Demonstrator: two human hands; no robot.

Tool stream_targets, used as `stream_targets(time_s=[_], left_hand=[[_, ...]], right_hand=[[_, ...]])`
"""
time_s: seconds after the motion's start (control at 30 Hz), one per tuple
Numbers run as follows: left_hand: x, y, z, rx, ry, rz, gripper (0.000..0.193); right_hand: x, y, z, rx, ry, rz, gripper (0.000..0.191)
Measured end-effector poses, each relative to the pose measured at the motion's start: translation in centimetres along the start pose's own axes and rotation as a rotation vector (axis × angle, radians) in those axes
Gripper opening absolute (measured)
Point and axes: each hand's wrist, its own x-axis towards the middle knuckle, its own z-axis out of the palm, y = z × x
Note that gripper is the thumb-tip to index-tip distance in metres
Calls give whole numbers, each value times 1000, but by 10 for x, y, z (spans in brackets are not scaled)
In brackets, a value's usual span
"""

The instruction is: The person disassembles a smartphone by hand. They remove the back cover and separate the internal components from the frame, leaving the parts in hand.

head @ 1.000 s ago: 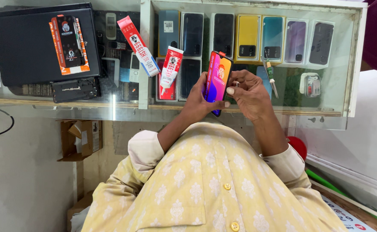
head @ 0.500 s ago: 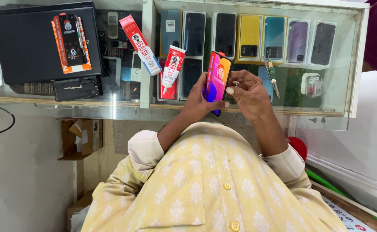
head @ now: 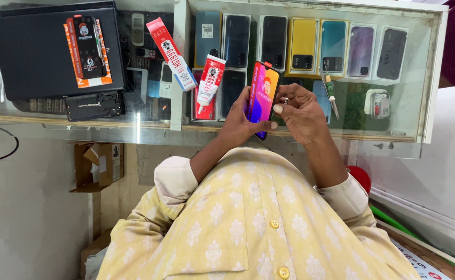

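Centre of frame: left hand (head: 240, 122) is wrapped around a smartphone (head: 262, 96), thumb across its lower front, fingers behind it. Phone is upright, slightly tilted, with a red, orange and purple screen lit, held above the glass surface (head: 134, 132). Right hand (head: 302, 114) sits just beside the phone's right edge, fingers curled in, thumb and forefinger pinching a small silvery item (head: 285, 101) that is too small to identify; thumb tip touches the phone's lower edge.

Upper left of frame: black laptop (head: 36, 57) lies closed on the surface, with an orange card package (head: 86, 49) on top of it and a black phone part (head: 94, 105) just below it. Left of centre: red and white glue box (head: 171, 53) lying diagonally, and a red and white glue tube (head: 208, 85) next to it, nozzle pointing down. Small keypad phones (head: 155, 65) show under the glass between laptop and box.

Upper right: row of phone boxes (head: 302, 46) under the glass, colours dark, yellow, teal, lilac, grey. A screwdriver (head: 331, 93) lies on the glass right of the right hand. White charger plug (head: 377, 103) is further right.

Lower frame: pale yellow patterned shirt (head: 248, 223) with buttons and rolled sleeves. Lower left: open cardboard box (head: 98, 166) on the floor.
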Motion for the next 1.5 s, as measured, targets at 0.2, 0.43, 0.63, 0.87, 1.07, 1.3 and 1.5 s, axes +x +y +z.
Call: stream_targets(time_s=[0.2,0.43,0.63,0.87,1.07,1.3,1.5], left_hand=[[2,-1,-1,4,2,4,69],[6,-4,-1,-20,1,15,69],[6,-4,-1,-6,0,8,69],[11,-4,-2,-2,-1,9,69],[13,-4,-1,-47,-6,-3,71],[13,-3,0,-116,-9,0,71],[17,8,5,161,207,-40,72]], right_hand=[[1,2,-2,17,16,-1,32],[5,2,-5,14,11,9,32],[6,1,-4,1,6,14,32],[11,1,-8,17,0,14,31],[13,1,-12,26,-16,2,32],[14,0,-9,29,-19,3,33],[17,-2,2,-39,17,-40,34]])
